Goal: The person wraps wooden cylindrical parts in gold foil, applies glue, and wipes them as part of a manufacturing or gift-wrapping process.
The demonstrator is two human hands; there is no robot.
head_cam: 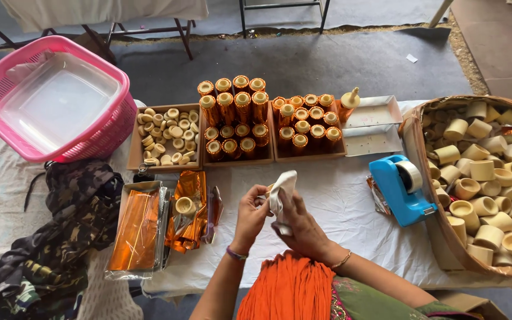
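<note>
Head view. Both hands met just above the white table covering, near its front edge. The left hand pinched the lower left side of a white cloth; the right hand closed around its lower end from the right, fingers curled, possibly with a small cup inside, though that was hidden. The cloth's long axis rose upward and slightly rightward, away from the person. Both hands were in contact with it. An unwrapped cream cup lay on orange foil well left of the left hand; the blue tape dispenser stood to the right.
</note>
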